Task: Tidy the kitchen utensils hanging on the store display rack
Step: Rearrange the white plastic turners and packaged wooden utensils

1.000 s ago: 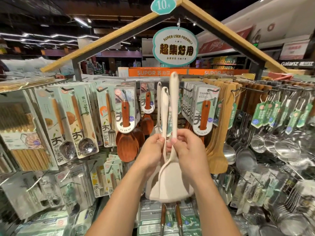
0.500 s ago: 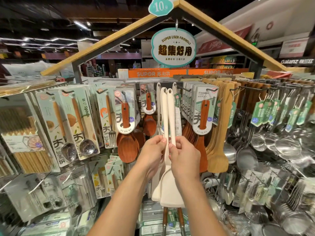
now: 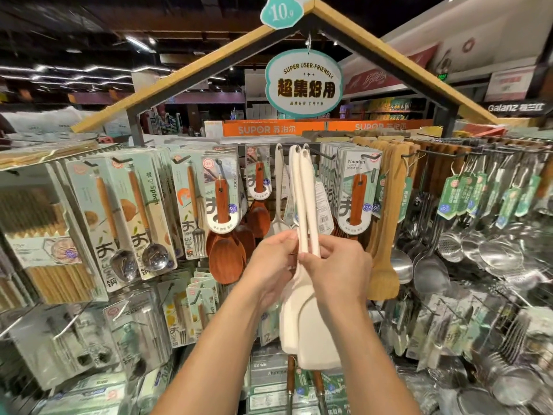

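Store rack (image 3: 443, 152) under house-shaped roof, dim aisles behind. Both hands' fingers (image 3: 308, 259) clamped on white spatulas (image 3: 305, 205) (handle tops now lowered to hook; earlier raised higher).

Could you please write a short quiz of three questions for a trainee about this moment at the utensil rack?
1. True or false: both hands hold the handles of the cream spatulas.
2. Which item hangs directly to the right of the cream spatulas? A) steel ladles B) a carded wooden turner C) chopsticks
3. Fill in: the top ends of the spatula handles are up at the rack's black ____.

Key
1. True: the left hand and the right hand both pinch the handles at mid-length.
2. B: the carded wooden turner; the steel ladles hang further right.
3. hook; whether the holes are already on it cannot be told.
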